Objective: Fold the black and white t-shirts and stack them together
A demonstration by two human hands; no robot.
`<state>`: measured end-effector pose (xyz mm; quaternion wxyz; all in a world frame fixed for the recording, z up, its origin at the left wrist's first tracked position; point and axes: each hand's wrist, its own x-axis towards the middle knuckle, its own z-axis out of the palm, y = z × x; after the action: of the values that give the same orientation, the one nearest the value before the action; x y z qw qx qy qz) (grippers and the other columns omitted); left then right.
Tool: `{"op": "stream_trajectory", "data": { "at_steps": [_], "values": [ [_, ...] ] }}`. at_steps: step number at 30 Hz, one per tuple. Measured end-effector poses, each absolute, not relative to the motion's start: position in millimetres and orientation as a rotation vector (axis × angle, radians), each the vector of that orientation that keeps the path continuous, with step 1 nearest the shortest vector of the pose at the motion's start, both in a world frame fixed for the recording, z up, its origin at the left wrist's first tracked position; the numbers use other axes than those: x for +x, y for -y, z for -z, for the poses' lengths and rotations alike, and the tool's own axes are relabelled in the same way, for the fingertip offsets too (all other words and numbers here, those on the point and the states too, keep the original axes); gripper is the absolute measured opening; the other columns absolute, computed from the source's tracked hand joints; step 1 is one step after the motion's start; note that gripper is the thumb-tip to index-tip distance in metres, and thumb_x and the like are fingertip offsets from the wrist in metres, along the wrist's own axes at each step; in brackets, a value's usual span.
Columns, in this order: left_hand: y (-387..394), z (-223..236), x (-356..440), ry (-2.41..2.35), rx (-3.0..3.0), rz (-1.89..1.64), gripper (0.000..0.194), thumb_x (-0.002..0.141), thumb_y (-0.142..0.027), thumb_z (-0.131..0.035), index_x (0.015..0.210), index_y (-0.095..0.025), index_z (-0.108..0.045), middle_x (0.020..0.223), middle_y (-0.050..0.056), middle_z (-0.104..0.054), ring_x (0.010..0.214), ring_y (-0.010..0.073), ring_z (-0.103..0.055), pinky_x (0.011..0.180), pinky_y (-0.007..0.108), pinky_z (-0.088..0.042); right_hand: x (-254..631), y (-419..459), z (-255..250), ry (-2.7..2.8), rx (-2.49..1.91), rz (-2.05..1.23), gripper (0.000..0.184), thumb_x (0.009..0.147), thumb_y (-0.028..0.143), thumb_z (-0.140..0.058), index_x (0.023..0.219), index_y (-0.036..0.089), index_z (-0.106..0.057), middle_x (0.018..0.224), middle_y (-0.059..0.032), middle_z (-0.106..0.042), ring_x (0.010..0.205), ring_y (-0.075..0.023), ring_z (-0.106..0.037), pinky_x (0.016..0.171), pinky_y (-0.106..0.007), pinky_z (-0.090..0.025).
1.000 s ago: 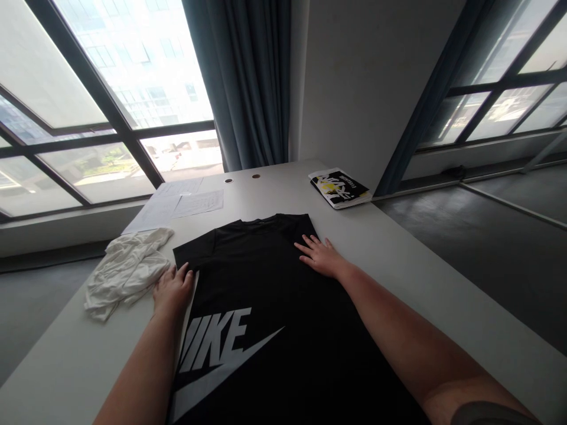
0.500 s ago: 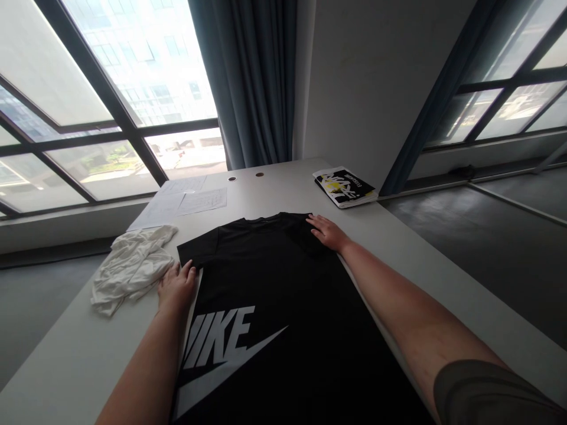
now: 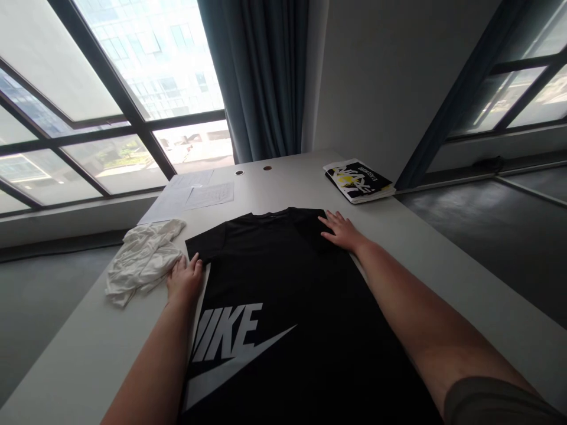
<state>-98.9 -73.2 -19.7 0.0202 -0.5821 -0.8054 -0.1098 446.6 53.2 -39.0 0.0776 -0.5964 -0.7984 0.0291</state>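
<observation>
A black T-shirt (image 3: 283, 277) with a large grey NIKE print lies spread on the white table (image 3: 283, 183), its collar toward the far end. My left hand (image 3: 186, 278) rests at the edge of the left sleeve, fingers apart, beside a crumpled white cloth (image 3: 144, 260). At the right sleeve, my right hand (image 3: 341, 230) lies flat with its fingers spread, touching the sleeve's outer edge. The shirt's lower part runs out of view at the bottom.
Printed paper sheets (image 3: 210, 195) lie at the table's far left. A black, white and yellow package (image 3: 358, 180) sits near the far right edge. Two round holes are set in the far tabletop. Beyond stand windows, a blue curtain (image 3: 261, 82) and a pillar.
The view has shifted slightly, so everything appears a little further right. My right hand has its fingers spread more at the sleeve edge. The T-shirt lies as before.
</observation>
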Motion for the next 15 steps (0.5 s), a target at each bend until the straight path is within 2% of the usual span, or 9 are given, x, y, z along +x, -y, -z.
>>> {"op": "stream_trajectory", "data": {
  "at_steps": [4,8,12,15],
  "values": [
    [74,16,-94,2.483,-1.812,0.286,0.054,0.102,-0.047,-0.040,0.152,-0.031,-0.052,0.163,0.016,-0.041,0.152,0.0363,-0.036,0.123,0.058,-0.034,451,-13,39,2.451,-1.855,-0.056,0.061,0.105,0.052,-0.043,0.163,0.036,-0.036,0.171,-0.0055,-0.018,0.156,-0.0405,-0.017,0.120,-0.068,-0.027],
    [74,15,-93,2.442,-1.885,0.265,0.051,0.102,-0.041,-0.042,0.151,-0.034,-0.053,0.163,0.012,-0.042,0.153,0.0350,-0.035,0.125,0.053,-0.033,448,30,34,2.413,-1.796,0.007,0.060,0.106,0.048,-0.041,0.164,0.036,-0.034,0.171,-0.0059,-0.019,0.157,-0.0391,-0.016,0.120,-0.068,-0.028],
    [73,19,-96,2.455,-1.895,0.284,0.054,0.102,-0.041,-0.039,0.152,-0.024,-0.053,0.164,0.016,-0.040,0.153,0.0365,-0.035,0.125,0.057,-0.032,441,72,37,2.442,-1.650,-0.042,0.060,0.105,0.050,-0.043,0.164,0.037,-0.033,0.171,-0.0041,-0.019,0.156,-0.0394,-0.018,0.119,-0.068,-0.029],
    [70,24,-98,2.445,-1.925,0.353,0.058,0.103,-0.040,-0.035,0.152,-0.014,-0.051,0.164,0.019,-0.040,0.153,0.0354,-0.034,0.126,0.060,-0.029,438,91,42,2.448,-1.580,-0.084,0.061,0.104,0.052,-0.047,0.162,0.038,-0.036,0.169,-0.0051,-0.025,0.156,-0.0400,-0.021,0.118,-0.071,-0.030]
  ]
}}
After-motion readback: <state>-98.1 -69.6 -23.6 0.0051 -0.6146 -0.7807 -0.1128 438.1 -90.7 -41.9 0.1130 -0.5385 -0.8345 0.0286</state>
